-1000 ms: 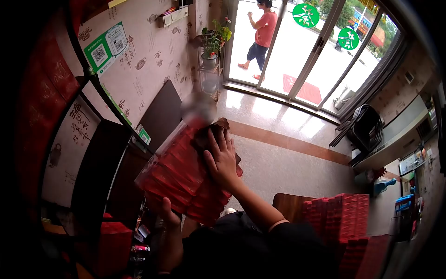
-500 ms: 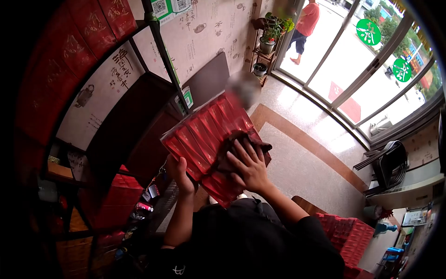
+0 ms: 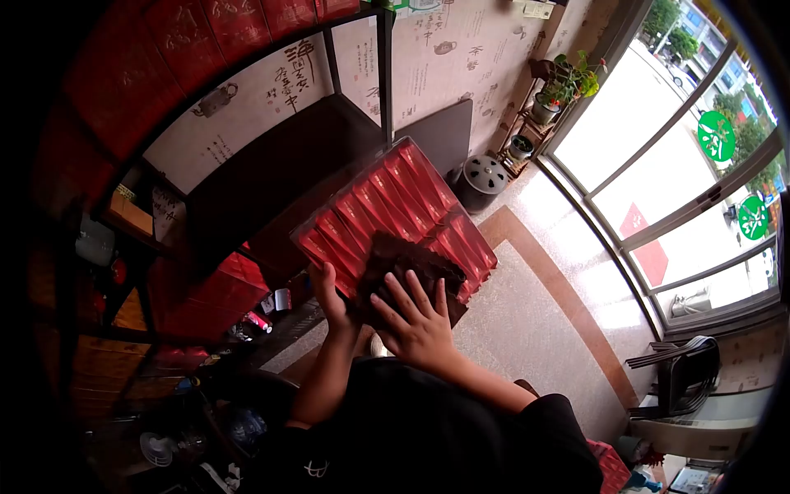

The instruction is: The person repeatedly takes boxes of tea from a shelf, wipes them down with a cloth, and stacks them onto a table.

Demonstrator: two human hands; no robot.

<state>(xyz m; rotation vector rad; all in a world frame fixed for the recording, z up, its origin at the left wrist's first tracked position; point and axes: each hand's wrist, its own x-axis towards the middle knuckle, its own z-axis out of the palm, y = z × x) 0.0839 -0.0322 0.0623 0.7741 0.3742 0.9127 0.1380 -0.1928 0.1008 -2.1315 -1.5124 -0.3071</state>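
A large red box point(image 3: 393, 191) with rows of slim raised packets and a shiny clear cover tilts in front of my body. My left hand point(image 3: 333, 305) grips its near left edge, thumb up along the side and the other fingers hidden beneath. A crumpled dark brown cloth point(image 3: 403, 257) lies across the lower part of the box. On that cloth my right hand point(image 3: 420, 325) presses flat, its fingers stretched and spread apart.
Left stands a dark shelf point(image 3: 271, 156) with red boxes point(image 3: 222, 33) on top. Ahead are a round metal bin point(image 3: 481, 183) and a potted plant point(image 3: 547, 107). Glass doors point(image 3: 634, 165) and stacked black chairs point(image 3: 687, 375) are at right.
My right hand and the cloth have moved down the box towards my left hand. The view has shifted, bringing the bin into sight, and the passer-by outside is gone.
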